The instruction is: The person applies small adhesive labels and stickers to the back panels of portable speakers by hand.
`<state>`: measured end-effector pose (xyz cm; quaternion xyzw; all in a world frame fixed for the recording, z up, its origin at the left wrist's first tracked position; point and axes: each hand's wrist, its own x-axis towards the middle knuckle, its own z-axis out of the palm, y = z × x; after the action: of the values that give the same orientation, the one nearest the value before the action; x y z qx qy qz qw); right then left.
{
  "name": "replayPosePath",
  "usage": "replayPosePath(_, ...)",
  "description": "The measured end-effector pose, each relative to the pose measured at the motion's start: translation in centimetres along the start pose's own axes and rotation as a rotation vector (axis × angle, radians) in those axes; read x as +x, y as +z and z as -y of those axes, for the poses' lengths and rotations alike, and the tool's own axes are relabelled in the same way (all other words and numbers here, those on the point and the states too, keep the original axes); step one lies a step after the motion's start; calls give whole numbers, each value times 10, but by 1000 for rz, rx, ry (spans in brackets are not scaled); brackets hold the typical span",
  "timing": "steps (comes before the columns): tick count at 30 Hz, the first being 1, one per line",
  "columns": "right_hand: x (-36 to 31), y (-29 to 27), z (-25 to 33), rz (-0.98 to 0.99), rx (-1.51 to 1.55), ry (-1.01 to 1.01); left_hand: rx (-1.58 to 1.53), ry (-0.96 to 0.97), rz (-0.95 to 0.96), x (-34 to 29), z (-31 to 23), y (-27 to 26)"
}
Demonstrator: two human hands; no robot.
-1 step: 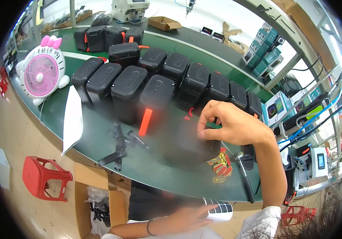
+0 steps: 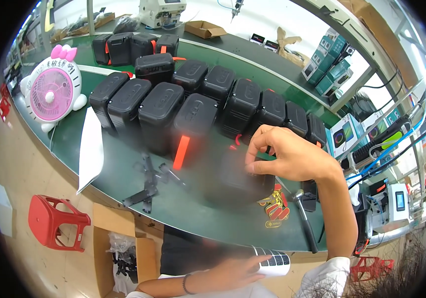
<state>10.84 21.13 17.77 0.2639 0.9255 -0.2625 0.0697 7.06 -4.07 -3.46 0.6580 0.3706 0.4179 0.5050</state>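
Observation:
My right hand (image 2: pixel 285 154) is in a pinch over a black boxy case (image 2: pixel 245 186) at the middle of the table. What its fingertips hold, if anything, is too small and smeared to name. By the table's front edge, my left hand (image 2: pixel 237 272) grips a white sheet of black rectangular stickers (image 2: pixel 276 263). Rows of similar black cases (image 2: pixel 160 107) stand beyond my right hand, some with orange straps (image 2: pixel 181 152). Right of the nearest case lie red and gold tags (image 2: pixel 275 208) and a hammer (image 2: pixel 305 218). A blurry patch veils the centre of the view.
Black strap-like parts (image 2: pixel 147 191) lie at the table's front left. A white paper (image 2: pixel 90 149) and a pink and white fan (image 2: pixel 51 92) stand at the left edge. Below are a red stool (image 2: pixel 56 221) and a cardboard box (image 2: pixel 146 258). Cables (image 2: pixel 401 149) hang at right.

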Motion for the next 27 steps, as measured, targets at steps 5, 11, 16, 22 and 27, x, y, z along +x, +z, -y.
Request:
replayPosePath(5,1,3,-6,-19,19,-34,-38,26,-9,2,0,0)
replayPosePath(11,-3,22,-18,-184,167,-77,-42,-1,-13,1,1,-2)
replayPosePath(16,-7,60,-45,-441,545,-16,13,-23,4,1,-1,-4)
replayPosePath(22,-5,76,-46,-324,738,-2,-39,-84,-18,-1,-6,-4)
replayPosePath(27,-7,88,-46,-440,843,-98,-309,-374,230,-5,-28,-28)
